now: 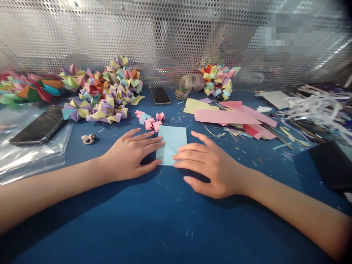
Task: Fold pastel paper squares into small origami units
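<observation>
A small light-blue paper sheet [173, 141] lies flat on the blue table [154, 220]. My left hand [129, 156] rests on the table with fingers stretched out, its fingertips touching the sheet's left edge. My right hand [211, 167] lies flat too, fingers extended, pressing on the sheet's lower right part. Just beyond the sheet sit several small folded pink and blue paper pieces [150, 121].
Colourful folded paper stars [107, 95] pile at the back left, another cluster [218, 79] at the back middle. Two phones [160, 95] [41, 126], a ring [88, 138], pink and yellow paper strips [228, 116], white shreds [316, 106], a black object [331, 165], and a perforated metal wall [165, 36] surround the spot.
</observation>
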Tool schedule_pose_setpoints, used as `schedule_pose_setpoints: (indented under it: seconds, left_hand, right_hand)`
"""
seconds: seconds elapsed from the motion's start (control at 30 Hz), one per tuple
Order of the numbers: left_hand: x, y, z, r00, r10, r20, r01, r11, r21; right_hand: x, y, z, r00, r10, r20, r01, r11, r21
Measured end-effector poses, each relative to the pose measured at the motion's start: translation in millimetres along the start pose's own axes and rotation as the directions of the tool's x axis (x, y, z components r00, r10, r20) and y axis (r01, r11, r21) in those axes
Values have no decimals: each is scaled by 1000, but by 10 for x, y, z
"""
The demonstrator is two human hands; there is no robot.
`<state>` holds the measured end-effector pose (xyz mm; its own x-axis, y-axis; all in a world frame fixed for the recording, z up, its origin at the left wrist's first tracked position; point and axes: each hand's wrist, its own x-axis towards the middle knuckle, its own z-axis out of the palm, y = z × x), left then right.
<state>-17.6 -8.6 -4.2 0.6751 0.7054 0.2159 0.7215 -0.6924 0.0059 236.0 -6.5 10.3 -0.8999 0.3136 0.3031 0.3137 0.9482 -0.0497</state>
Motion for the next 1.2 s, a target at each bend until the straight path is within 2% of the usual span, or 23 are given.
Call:
schedule_pose_setpoints:
  seconds: [0.17, 0.3, 0.43, 0.53, 0.67, 0.87, 1.03, 1.2]
  left_hand:
    - [-3, 5, 7, 1000, 14, 3, -14, 1000, 14]
    - [1, -4, 10, 1000, 20, 9, -20, 999, 33]
    - [7, -16, 0, 1000, 20, 11, -20, 999, 40]
    - [9, -19, -13, 1000, 17, 14, -17, 999, 34]
    - [12, -23, -17, 1000, 15, 14, -15, 1000, 19]
    - [10, -22, -6, 1000, 23, 2, -23, 1000, 5]
    - [10, -11, -13, 1000, 21, 0, -21, 1000, 8]
    - [17, -4, -12, 1000, 24, 5, -24, 999, 34]
  right_hand:
    - [34, -53, 40, 992, 46, 115, -41, 998, -46]
    - [2, -20, -108, 989, 109, 103, -103, 993, -59]
    - [-69, 71, -276, 985, 86, 146, -80, 996, -48]
    - [-96, 118, -314, 986, 59, 155, -55, 998, -27]
    - [-114, 162, -335, 983, 84, 164, -82, 996, -22]
    - [-107, 111, -306, 996, 69, 56, -66, 996, -55]
    - [-90, 27, -193, 990, 31, 140, -26, 999, -38]
    - [-110, 70, -236, 995, 86, 46, -83, 994, -64]
